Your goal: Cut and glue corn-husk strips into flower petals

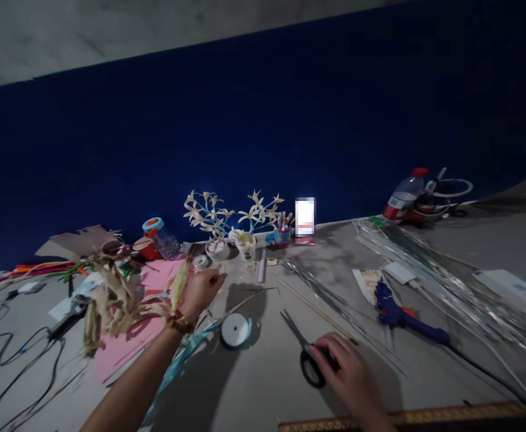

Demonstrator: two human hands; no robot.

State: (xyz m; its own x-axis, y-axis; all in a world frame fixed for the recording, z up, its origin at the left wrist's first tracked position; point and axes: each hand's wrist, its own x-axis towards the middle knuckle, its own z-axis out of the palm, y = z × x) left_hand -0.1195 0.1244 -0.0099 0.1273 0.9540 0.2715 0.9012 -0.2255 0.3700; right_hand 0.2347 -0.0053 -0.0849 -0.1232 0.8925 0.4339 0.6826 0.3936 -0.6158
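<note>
My left hand (202,292) is raised over the pink sheets' right edge, fingers closed together; what its fingertips hold, if anything, is too small to name. A beaded bracelet circles that wrist. My right hand (341,363) has its fingers closed on the black handles of a pair of scissors (296,330), whose blades point away to the upper left. Between the hands lies a round roll of tape (235,330) with a white middle. Blue ribbon (179,363) trails beside my left forearm. A thin wooden stick (314,306) lies just beyond the scissors.
Pale dried husks (114,294) lie on pink sheets (132,339) at left. Potted flowers (246,243), a cup of pens (283,236) and a lit phone (305,217) stand at the back. A blue glue gun (398,315), bottle (405,198) and wires (443,276) are on the right.
</note>
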